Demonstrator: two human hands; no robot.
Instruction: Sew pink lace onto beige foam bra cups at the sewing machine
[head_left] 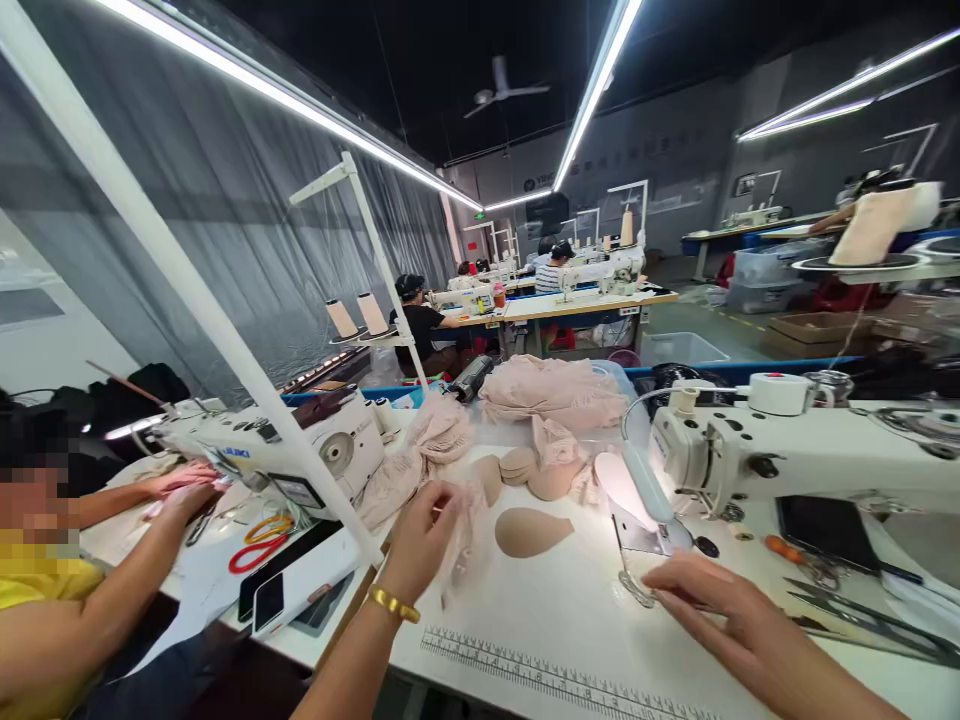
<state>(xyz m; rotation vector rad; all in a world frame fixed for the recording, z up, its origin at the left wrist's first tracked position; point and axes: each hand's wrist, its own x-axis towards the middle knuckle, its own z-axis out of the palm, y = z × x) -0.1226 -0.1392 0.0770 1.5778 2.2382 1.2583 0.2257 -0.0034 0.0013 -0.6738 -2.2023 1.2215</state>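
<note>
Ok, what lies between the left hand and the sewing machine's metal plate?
In the head view, pale fabric at the left hand, then a tan teardrop piece on the white table, then bare table up to the metal plate.

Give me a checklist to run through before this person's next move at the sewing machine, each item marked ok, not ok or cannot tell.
1. Left hand has the sheer fabric: ok, seemingly pinched at the fingertips.
2. Right hand off the metal piece: cannot tell; fingertips are right by it, contact unclear.
3. Beige pad uncovered: ok, lying between the hands.
4. Needle of the sewing machine raised: cannot tell; not visible.
5. Shears put away: not ok, lying beside the right forearm.
</note>
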